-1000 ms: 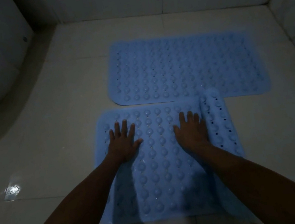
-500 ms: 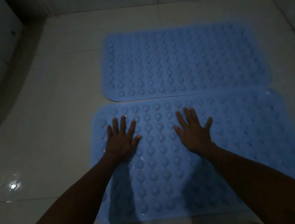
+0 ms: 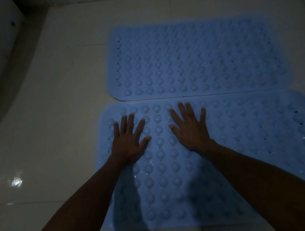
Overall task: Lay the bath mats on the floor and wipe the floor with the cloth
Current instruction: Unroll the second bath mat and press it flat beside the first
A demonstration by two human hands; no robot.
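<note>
The near bath mat (image 3: 243, 140) lies flat on the tiled floor (image 3: 49, 133), edge beside the far mat (image 3: 198, 56). Left hand (image 3: 129, 139) and right hand (image 3: 191, 131) press it, fingers spread. It looks soft, floppy rubber, best lifted by a corner.

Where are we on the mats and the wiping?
Done: the far mat lies flat on the floor. In hand: the left hand and right hand press open palms on the near mat, unrolled beside it. Left: wiping; no cloth is in view.
</note>
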